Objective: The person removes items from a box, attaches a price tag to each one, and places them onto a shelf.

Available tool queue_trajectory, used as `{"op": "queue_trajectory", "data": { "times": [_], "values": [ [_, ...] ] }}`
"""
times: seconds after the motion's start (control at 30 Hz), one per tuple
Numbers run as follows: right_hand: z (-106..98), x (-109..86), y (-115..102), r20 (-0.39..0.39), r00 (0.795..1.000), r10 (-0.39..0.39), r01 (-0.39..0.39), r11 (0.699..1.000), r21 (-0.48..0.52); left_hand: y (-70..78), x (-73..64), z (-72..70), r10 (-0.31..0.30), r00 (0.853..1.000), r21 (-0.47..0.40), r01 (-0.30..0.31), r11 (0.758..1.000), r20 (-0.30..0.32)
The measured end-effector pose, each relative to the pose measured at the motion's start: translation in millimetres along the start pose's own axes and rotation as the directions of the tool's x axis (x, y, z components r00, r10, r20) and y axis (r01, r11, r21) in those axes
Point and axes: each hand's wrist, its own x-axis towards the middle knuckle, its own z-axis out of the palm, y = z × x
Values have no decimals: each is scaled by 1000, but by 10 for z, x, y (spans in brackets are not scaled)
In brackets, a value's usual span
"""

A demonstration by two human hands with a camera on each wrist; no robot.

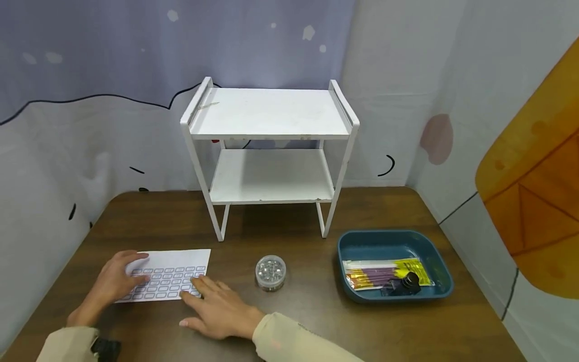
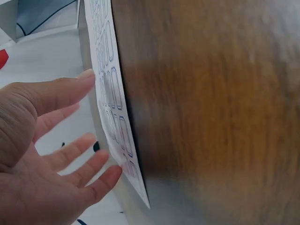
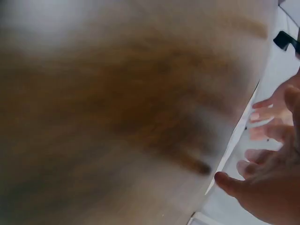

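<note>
In the head view, a white paper sheet printed with rows of small blue-outlined rounded rectangles (image 1: 174,258) lies on the brown wood-grain bench (image 1: 316,327) at the lower left of the frame, between the person's two hands. The left hand (image 1: 115,281) is at the sheet's left edge, its fingers loosely spread and the thumb apart; the right hand (image 1: 221,311) reaches in from the lower middle, fingers extended, fingertips over the sheet's right edge, thumb held out below. A round clear container of glassy pieces (image 1: 270,271) stands right of the sheet, and a dark teal rectangular tray (image 1: 393,234) sits at the lower right. In the left wrist view, the sheet runs as a slanted strip from the top to the lower middle, with the left hand wide beside it at the left; whether it presses the paper I cannot tell. In the right wrist view, the bench is blurred, the sheet shows as a thin white sliver right of centre, and both hands appear along the right side.
</note>
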Motion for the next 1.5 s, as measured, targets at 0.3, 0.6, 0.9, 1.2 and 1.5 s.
{"op": "queue_trajectory", "data": {
  "times": [0.3,0.6,0.9,1.2,1.5],
  "values": [
    [40,140,78,146,985,89,-91,996,9,-41,52,-22,-208,973,61,203,977,101],
    [28,142,78,180,979,91,-91,996,-8,30,55,-99,-287,948,152,266,952,137],
    [10,146,59,190,978,90,-93,996,3,111,55,-147,-374,913,80,365,927,164],
    [10,151,47,190,978,89,-93,996,13,9,83,-176,-386,891,-183,431,884,238],
    [34,157,49,183,980,78,-80,997,2,-50,60,-332,-461,824,-419,565,711,329]
  ]
}}
